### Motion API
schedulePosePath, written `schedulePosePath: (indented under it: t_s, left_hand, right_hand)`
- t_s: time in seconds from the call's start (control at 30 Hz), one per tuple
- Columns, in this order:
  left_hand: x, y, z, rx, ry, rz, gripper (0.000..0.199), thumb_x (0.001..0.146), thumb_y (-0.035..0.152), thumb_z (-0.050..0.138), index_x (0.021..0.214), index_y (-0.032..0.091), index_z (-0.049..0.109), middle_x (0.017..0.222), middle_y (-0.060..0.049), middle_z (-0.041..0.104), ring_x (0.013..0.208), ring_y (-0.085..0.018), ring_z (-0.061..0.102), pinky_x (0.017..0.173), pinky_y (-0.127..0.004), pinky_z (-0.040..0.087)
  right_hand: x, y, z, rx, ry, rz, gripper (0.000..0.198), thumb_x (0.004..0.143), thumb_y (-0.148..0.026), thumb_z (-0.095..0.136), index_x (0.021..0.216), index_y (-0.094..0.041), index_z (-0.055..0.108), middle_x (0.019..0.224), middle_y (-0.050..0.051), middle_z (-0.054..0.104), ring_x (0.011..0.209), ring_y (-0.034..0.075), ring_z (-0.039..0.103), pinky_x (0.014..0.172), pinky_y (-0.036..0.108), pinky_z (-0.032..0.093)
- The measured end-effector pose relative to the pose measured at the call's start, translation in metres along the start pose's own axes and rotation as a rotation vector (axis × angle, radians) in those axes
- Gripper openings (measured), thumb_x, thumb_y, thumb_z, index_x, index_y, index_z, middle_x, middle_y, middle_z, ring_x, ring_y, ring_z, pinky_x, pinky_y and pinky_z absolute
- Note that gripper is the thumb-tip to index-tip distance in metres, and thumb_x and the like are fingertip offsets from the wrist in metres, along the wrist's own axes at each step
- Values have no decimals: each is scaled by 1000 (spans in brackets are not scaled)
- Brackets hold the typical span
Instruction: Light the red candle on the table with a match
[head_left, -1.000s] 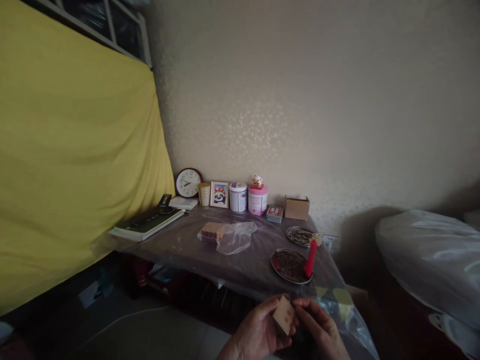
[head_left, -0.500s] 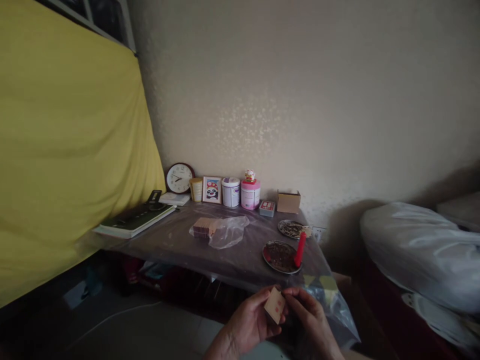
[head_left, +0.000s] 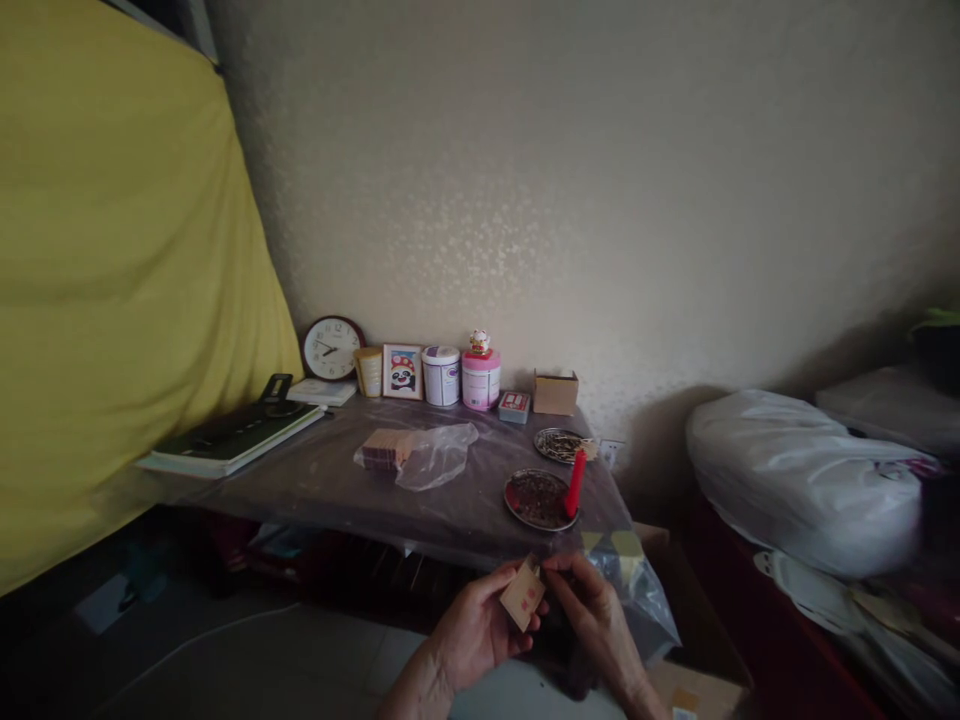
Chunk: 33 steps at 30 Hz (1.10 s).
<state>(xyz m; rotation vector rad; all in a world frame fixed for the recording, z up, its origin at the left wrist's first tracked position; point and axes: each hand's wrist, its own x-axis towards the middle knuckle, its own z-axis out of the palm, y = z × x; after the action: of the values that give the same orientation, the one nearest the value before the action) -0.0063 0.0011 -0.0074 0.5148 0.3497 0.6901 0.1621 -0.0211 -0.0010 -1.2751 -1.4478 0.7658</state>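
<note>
Steadying the cardboard box seems wise: fingers of the left hand curl around it near the desk; those of the right hand pinch at its edge, their hold unclear.

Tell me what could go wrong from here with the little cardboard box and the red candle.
The cardboard box is held in front of the table's edge, so if the left hand loosened, it might drop to the floor. 
The red candle stands at the side of a round plate, beyond the right hand; a careless reach forward could knock it over.
</note>
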Motion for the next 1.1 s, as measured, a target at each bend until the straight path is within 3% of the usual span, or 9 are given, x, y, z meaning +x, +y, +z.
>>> schedulePosePath:
  t_s: [0.13,0.4,0.93,1.1]
  left_hand:
    - [1,0,-2,9,20,-17,33,84,34,48,104,10,60,80,-9,68,60,-13,61,53,-22,42]
    - [5,-1,-2,29,47,-60,37,82,35,45,97,5,61,72,-9,67,55,-12,59,50,-22,38]
    - [7,0,-6,21,25,-75,41,78,34,45,101,3,59,71,-11,66,55,-14,58,49,-24,35]
    - [7,0,-8,14,-8,-52,42,76,31,46,113,11,53,71,-9,67,56,-16,60,51,-25,36]
  right_hand:
    - [-1,-10,-3,-202,-59,-152,22,87,-35,49,84,-20,65,80,3,62,76,16,60,72,24,46]
    - [3,1,-5,-298,-173,-234,20,88,-27,46,87,-21,65,86,4,62,78,14,62,71,23,48]
    - [4,8,-8,-305,-229,-239,20,88,-30,45,85,-25,64,88,3,64,79,16,63,72,23,49]
    - [4,10,-7,-328,-250,-223,20,89,-30,43,85,-25,62,88,2,64,79,15,62,72,22,48]
